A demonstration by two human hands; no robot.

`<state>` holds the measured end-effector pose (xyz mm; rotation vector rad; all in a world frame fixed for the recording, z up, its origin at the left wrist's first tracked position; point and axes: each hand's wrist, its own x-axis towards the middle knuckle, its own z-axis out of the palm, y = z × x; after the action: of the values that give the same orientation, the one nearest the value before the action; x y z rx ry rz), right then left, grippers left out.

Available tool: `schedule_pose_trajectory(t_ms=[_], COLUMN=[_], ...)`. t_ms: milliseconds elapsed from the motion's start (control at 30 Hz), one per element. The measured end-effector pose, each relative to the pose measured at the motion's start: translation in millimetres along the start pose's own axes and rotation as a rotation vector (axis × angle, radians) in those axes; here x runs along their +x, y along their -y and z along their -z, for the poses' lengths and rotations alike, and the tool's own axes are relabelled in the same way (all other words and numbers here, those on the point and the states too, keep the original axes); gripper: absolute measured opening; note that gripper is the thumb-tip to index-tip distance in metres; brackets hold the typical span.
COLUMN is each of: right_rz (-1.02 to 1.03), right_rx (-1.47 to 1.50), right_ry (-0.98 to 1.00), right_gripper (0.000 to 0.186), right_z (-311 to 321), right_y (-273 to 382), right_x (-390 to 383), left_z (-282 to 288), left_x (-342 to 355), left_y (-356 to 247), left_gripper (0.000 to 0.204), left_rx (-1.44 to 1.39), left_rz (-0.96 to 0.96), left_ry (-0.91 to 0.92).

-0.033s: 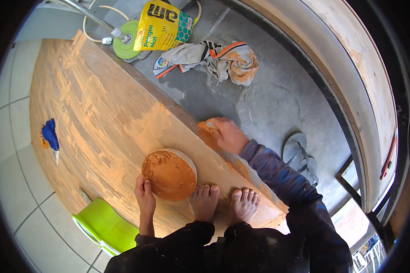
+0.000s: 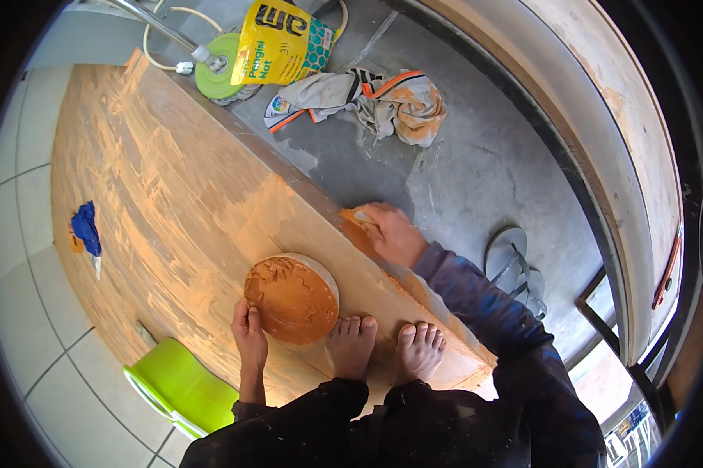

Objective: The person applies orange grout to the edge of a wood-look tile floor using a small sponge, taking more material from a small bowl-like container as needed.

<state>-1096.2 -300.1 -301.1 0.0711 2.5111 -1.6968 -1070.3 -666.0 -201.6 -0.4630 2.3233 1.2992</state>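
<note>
A round bowl (image 2: 291, 299) of orange-brown paste rests on the wood-look tiled ledge (image 2: 172, 210), close to my bare feet. My left hand (image 2: 248, 327) is closed on the bowl's near-left rim, thumb uppermost. Out to the right, my right hand (image 2: 394, 234) presses against the ledge's side edge, just below its top. Its fingers are closed round something smeared with orange paste, mostly covered by the hand, so its kind cannot be told. Wet orange paste (image 2: 355, 228) coats the edge beside those fingers. Orange streaks spread over much of the ledge's top.
On the lower grey floor lie a dirty cloth (image 2: 375, 101), a yellow bag (image 2: 277, 47), a green round mop head (image 2: 213, 76) and grey sandals (image 2: 511, 257). A blue crumpled packet (image 2: 86, 226) is at far left; a green stool (image 2: 180, 382) stands near left.
</note>
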Motion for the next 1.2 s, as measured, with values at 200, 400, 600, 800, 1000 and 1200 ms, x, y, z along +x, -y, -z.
schedule_pose_trajectory(t_ms=[200,400,600,800,1000,1200], right_rz=[-0.101,0.060,0.121,0.238,0.147,-0.477], right_rx=[0.330,0.164,0.082,-0.009,0.057,0.312], right_ry=[0.210,-0.058,0.137,-0.027,0.079,-0.063], right_gripper=[0.033,0.036,0.048,0.049,0.043,0.021], right_z=[43,8,48,39,46,28], right_y=[45,29,41,45,39,-3], right_x=[-41,-9,-72,-46,-85,-48], left_z=[10,-2,8,2,6,5], left_x=[-9,0,-3,-2,-2,-2], left_y=[-3,-8,-2,-2,-3,0], left_gripper=[0.016,0.016,0.017,0.021,0.023,0.024], left_rx=[0.010,0.008,0.046,0.010,0.034,0.008], left_rz=[-0.001,-0.020,-0.017,-0.031,-0.020,-0.027], left_ry=[-0.058,0.006,-0.011,0.002,-0.014,0.000])
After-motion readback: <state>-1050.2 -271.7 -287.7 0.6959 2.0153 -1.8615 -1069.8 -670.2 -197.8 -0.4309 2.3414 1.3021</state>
